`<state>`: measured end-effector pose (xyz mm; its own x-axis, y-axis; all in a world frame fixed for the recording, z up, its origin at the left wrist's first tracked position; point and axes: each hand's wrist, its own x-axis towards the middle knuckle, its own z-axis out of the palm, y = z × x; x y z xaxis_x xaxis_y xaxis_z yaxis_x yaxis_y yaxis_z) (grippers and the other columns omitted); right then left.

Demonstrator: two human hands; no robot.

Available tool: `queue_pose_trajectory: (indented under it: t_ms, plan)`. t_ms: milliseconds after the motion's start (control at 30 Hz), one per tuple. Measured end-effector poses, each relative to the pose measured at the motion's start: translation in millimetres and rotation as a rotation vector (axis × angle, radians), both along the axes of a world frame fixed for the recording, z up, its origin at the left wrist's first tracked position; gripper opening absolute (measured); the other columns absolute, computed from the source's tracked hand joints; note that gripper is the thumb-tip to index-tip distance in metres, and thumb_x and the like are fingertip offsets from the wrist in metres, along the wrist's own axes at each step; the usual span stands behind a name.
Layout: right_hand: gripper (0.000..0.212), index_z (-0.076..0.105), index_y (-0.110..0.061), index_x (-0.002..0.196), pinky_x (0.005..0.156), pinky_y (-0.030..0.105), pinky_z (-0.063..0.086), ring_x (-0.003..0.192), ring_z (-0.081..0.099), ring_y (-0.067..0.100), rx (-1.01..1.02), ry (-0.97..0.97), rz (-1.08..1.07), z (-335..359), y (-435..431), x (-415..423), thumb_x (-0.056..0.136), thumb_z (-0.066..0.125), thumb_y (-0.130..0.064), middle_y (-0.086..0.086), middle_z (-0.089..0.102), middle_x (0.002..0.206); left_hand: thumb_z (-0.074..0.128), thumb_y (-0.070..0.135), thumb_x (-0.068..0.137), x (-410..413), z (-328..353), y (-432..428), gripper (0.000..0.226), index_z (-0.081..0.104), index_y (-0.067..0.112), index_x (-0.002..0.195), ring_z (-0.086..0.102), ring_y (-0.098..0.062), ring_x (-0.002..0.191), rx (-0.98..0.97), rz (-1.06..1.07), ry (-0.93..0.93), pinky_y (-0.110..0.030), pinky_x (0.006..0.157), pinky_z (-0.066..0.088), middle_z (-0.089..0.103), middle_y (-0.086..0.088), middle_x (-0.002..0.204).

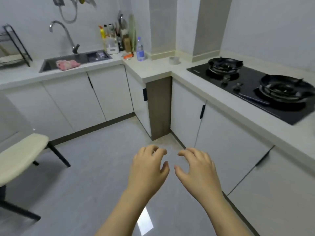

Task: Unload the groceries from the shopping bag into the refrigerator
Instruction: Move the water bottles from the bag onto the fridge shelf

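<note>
Just looking over a white L-shaped counter (150, 69) wrapping the corner here. Seeing a steel sink (49, 63) sunk into the left run, holding a pink cloth (68, 64), with a curved tap (68, 35) rising right behind. Noticing a black dish rack (20, 43) standing at the far left edge. Spotting a bunch of bottles (115, 38) crowding the corner, plus a clear water bottle (140, 50) standing just beside them. Also catching a black two-burner hob (250, 92) sitting in the right run, white cabinet doors (109, 92) hanging below, and a cream-topped stool (18, 159) standing on the grey floor (85, 176) at the left.
</note>
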<state>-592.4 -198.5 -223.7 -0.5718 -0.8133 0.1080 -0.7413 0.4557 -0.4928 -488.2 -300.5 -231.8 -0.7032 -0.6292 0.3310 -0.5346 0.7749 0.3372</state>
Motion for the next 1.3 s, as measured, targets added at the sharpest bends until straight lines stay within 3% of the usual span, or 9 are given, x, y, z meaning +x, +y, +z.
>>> queue_pose_trajectory:
  t_ms: [100, 633, 800, 1067, 1300]
  plan:
    - [0.037, 0.043, -0.036, 0.129, 0.106, 0.023, 0.023, 0.130, 0.027, 0.007, 0.016, -0.013, -0.137, 2, 18, -40, 0.092, 0.046, -0.041, -0.017, 0.036, 0.139, 0.080, 0.024, 0.067, -54, -5, 1, 0.026, 0.067, 0.021, 0.090, 0.062, -0.017, 0.078, -0.009, -0.155, -0.026, -0.025, 0.060, 0.050, 0.064, 0.004, 0.088]
    - [0.038, 0.042, -0.036, 0.130, 0.106, 0.023, 0.022, 0.131, 0.025, 0.008, 0.072, 0.017, -0.654, 16, 34, -272, 0.092, 0.045, -0.041, -0.016, 0.033, 0.142, 0.073, 0.025, 0.066, -363, -4, -10, 0.027, 0.068, 0.018, 0.092, 0.063, -0.020, 0.076, -0.061, -0.715, 0.058, -0.031, 0.060, 0.052, 0.065, 0.002, 0.088]
    - [0.036, 0.043, -0.038, 0.127, 0.104, 0.023, 0.022, 0.130, 0.026, 0.008, 0.088, 0.043, -0.813, 27, 58, -317, 0.092, 0.046, -0.038, -0.017, 0.033, 0.140, 0.050, 0.033, 0.071, -436, 4, 13, 0.027, 0.068, 0.021, 0.087, 0.062, -0.019, 0.073, -0.102, -0.876, 0.119, -0.029, 0.057, 0.052, 0.063, 0.004, 0.084]
    - [0.037, 0.048, -0.036, 0.125, 0.103, 0.025, 0.024, 0.126, 0.031, 0.011, 0.082, 0.091, -1.030, 33, 119, -374, 0.089, 0.051, -0.039, -0.016, 0.040, 0.135, 0.055, 0.032, 0.065, -522, 21, 77, 0.025, 0.068, 0.020, 0.083, 0.060, -0.020, 0.065, -0.115, -1.091, 0.143, -0.030, 0.051, 0.049, 0.061, 0.004, 0.077]
    - [0.036, 0.054, -0.031, 0.120, 0.100, 0.028, 0.028, 0.119, 0.040, 0.016, 0.017, 0.170, -1.154, 45, 183, -437, 0.085, 0.055, -0.033, -0.012, 0.048, 0.131, 0.039, 0.035, 0.069, -594, 42, 144, 0.034, 0.067, 0.020, 0.082, 0.058, -0.021, 0.065, -0.147, -1.182, 0.140, -0.033, 0.052, 0.051, 0.061, 0.004, 0.078]
